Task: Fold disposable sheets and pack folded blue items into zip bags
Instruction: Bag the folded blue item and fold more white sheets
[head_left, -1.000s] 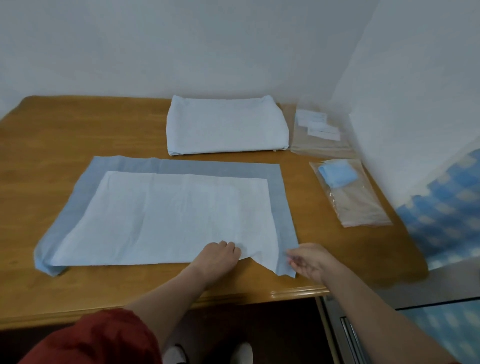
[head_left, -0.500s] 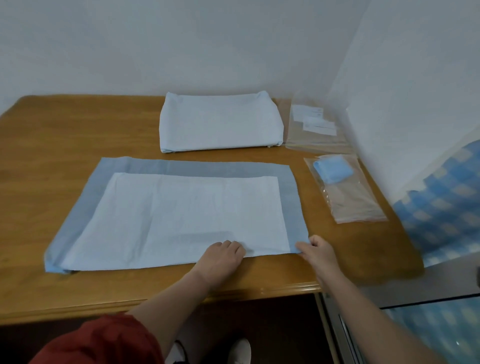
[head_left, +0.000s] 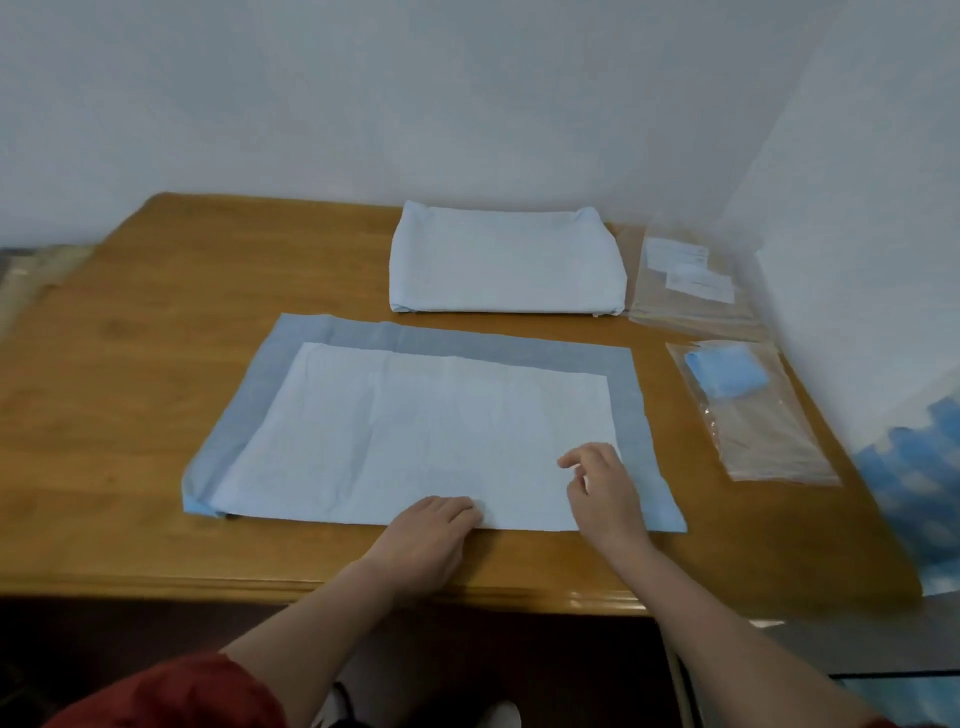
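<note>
Sheet (head_left: 426, 431) is lying flat on the table (head_left: 130, 395), white pad up, blue border showing at the back and sides. Its near edge is running along the table front. Left hand (head_left: 428, 530) is sitting on that near edge with fingers curled under; can't tell if it's pinching the sheet or just pressing. Right hand (head_left: 605, 493) is hanging over the near-right part, fingers loosely bent, gripping nothing. Folded stack (head_left: 506, 260) is sitting behind the sheet. Off to the right, a zip bag (head_left: 769, 441) is holding a folded blue item (head_left: 724, 371), with spare bags (head_left: 691, 306) lying behind it.
</note>
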